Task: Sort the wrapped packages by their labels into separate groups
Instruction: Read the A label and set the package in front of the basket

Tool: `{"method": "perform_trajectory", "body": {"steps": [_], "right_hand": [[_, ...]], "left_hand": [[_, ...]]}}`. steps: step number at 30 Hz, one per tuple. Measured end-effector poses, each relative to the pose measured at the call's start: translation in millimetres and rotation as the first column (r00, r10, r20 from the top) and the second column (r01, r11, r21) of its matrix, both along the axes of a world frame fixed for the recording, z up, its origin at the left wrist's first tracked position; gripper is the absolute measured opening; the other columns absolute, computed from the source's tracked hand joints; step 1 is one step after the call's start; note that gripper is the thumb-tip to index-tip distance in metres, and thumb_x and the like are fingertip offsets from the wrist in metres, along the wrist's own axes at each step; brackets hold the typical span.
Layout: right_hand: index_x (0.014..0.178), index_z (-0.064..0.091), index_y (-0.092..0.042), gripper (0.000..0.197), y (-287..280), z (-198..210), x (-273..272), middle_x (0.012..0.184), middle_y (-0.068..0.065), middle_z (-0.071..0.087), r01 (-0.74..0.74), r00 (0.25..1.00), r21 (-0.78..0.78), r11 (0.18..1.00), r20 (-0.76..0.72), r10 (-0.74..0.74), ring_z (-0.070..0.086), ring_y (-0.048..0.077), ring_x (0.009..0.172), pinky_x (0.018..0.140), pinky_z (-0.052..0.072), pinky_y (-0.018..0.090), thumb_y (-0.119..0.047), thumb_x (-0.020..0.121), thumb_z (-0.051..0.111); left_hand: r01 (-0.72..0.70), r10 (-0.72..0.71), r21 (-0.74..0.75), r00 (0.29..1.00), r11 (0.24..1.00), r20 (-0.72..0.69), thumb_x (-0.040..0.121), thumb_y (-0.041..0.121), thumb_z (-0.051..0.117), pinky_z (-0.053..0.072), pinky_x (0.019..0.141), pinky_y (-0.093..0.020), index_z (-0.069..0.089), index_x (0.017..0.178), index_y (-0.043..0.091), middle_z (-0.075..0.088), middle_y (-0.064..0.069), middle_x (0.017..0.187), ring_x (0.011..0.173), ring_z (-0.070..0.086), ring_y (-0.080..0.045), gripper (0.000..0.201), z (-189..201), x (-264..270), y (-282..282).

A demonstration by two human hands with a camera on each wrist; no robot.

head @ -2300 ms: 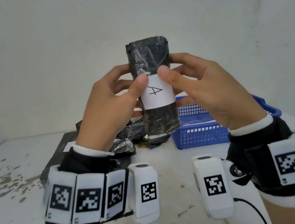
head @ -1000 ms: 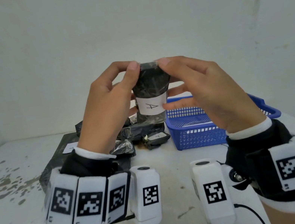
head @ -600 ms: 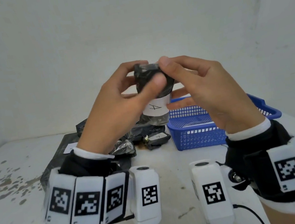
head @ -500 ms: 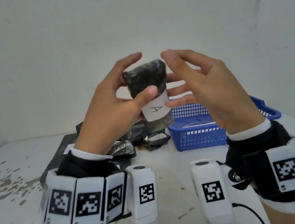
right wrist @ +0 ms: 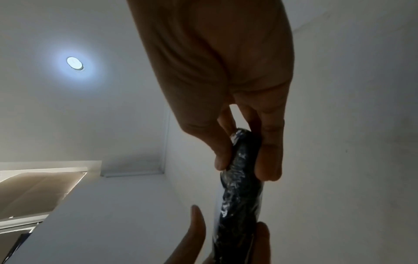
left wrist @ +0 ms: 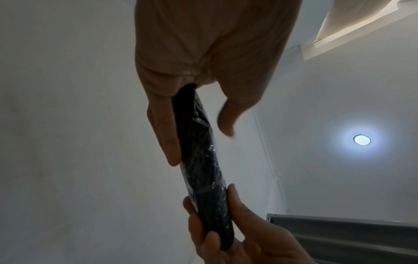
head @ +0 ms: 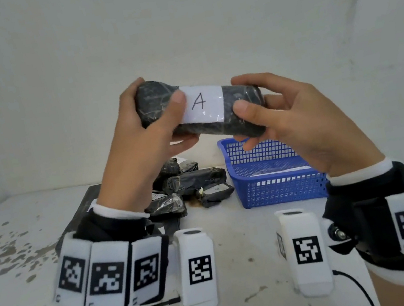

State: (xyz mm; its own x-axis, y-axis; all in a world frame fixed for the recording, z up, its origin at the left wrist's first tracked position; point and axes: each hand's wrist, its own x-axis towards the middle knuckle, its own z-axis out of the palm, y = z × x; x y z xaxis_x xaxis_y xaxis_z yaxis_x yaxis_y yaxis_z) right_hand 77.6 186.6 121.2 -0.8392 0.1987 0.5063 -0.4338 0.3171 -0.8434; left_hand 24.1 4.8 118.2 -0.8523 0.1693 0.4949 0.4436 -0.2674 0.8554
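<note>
- Above the table [head: 238, 241] I see a black wrapped package [head: 200, 111] held level, its white label [head: 201, 104] reading "A".
- My left hand [head: 140, 147] grips one end, thumb across the front.
- My right hand [head: 295, 120] pinches the other end.
- Below lie more packages [head: 192, 181] beside a blue basket [head: 277, 188].

Plain white walls [head: 172, 23] meet behind a stained white bench [head: 13, 267], and a round ceiling light [left wrist: 361, 139] glows overhead.
</note>
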Motion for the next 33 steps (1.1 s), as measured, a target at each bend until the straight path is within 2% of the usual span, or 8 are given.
{"method": "perform_trajectory", "body": {"steps": [3,5,9,18,23,27,29,33], "right_hand": [[0.131,0.062,-0.027,0.050,1.1,0.0,0.0,0.110,0.007,0.074,-0.011,1.000,0.000,1.000,0.000,0.011,0.076,0.028,0.077,0.079,0.062,0.041,-0.026,0.082,0.076],[0.136,0.058,-0.029,0.067,2.2,0.0,1.2,0.113,0.003,0.072,-0.013,1.000,0.045,0.999,0.010,0.012,0.076,0.023,0.080,0.081,0.062,0.035,-0.030,0.073,0.080],[0.136,0.057,-0.031,0.070,2.5,-1.1,0.9,0.116,0.002,0.070,-0.011,1.000,0.096,0.995,-0.007,0.011,0.076,0.020,0.081,0.081,0.062,0.035,-0.027,0.071,0.083],[0.120,0.065,-0.032,0.048,4.5,0.3,4.4,0.117,0.000,0.070,-0.022,0.998,0.061,0.998,-0.054,0.025,0.076,0.017,0.088,0.071,0.061,0.026,-0.030,0.075,0.080],[0.114,0.068,-0.030,0.032,9.7,1.5,6.4,0.112,0.002,0.071,-0.033,0.997,0.030,0.999,-0.064,0.034,0.074,0.020,0.092,0.071,0.061,0.028,-0.023,0.083,0.077],[0.121,0.067,-0.035,0.038,15.6,-1.9,7.9,0.114,0.006,0.068,-0.038,0.998,0.039,0.999,-0.048,0.040,0.070,0.023,0.099,0.072,0.060,0.026,-0.018,0.088,0.074],[0.125,0.062,-0.036,0.044,19.5,-5.8,7.5,0.111,0.007,0.067,0.003,1.000,0.031,1.000,-0.028,-0.002,0.071,0.019,0.091,0.067,0.058,0.022,-0.019,0.087,0.075],[0.128,0.054,-0.021,0.053,34.5,-16.7,4.2,0.109,0.002,0.070,0.079,0.994,-0.079,0.994,0.086,-0.072,0.076,0.024,0.075,0.054,0.057,0.026,-0.025,0.082,0.079]], "left_hand": [[-0.112,0.101,-0.136,0.992,0.984,-0.082,0.075,0.024,0.080,0.061,0.072,-0.030,0.041,0.136,0.025,0.065,0.003,0.116,0.094,0.070,-0.015,0.073,-2.8,-1.3,-0.9],[-0.160,0.143,-0.141,0.982,0.977,-0.124,0.071,0.028,0.083,0.061,0.070,-0.028,0.043,0.132,0.025,0.065,0.005,0.115,0.094,0.070,-0.011,0.073,-3.2,-2.0,-2.8],[-0.169,0.143,-0.171,0.978,0.971,-0.154,0.062,0.035,0.084,0.059,0.066,-0.023,0.041,0.128,0.025,0.064,0.007,0.113,0.089,0.070,-0.006,0.080,-3.5,-1.4,-3.7],[-0.130,0.118,-0.129,0.989,0.983,-0.092,0.071,0.037,0.075,0.060,0.064,-0.030,0.037,0.117,0.025,0.068,-0.002,0.104,0.072,0.073,-0.012,0.060,-3.4,-2.8,2.0],[-0.117,0.108,-0.124,0.991,0.985,-0.083,0.081,0.033,0.072,0.061,0.065,-0.035,0.050,0.115,0.025,0.066,0.003,0.099,0.070,0.071,-0.009,0.041,-7.5,-1.7,9.8],[-0.103,0.100,-0.115,0.994,0.988,-0.037,0.081,0.032,0.073,0.061,0.067,-0.036,0.052,0.111,0.023,0.066,0.003,0.099,0.075,0.072,-0.010,0.038,-11.8,-2.8,16.0],[-0.095,0.093,-0.128,0.995,0.987,-0.017,0.081,0.032,0.073,0.061,0.067,-0.036,0.052,0.110,0.022,0.065,0.002,0.100,0.077,0.072,-0.011,0.037,-15.2,-2.8,20.3],[-0.058,0.069,-0.178,0.996,0.982,0.053,0.082,0.033,0.071,0.061,0.065,-0.034,0.050,0.114,0.021,0.065,0.002,0.102,0.076,0.073,-0.012,0.040,-25.7,-2.5,32.0]]}}
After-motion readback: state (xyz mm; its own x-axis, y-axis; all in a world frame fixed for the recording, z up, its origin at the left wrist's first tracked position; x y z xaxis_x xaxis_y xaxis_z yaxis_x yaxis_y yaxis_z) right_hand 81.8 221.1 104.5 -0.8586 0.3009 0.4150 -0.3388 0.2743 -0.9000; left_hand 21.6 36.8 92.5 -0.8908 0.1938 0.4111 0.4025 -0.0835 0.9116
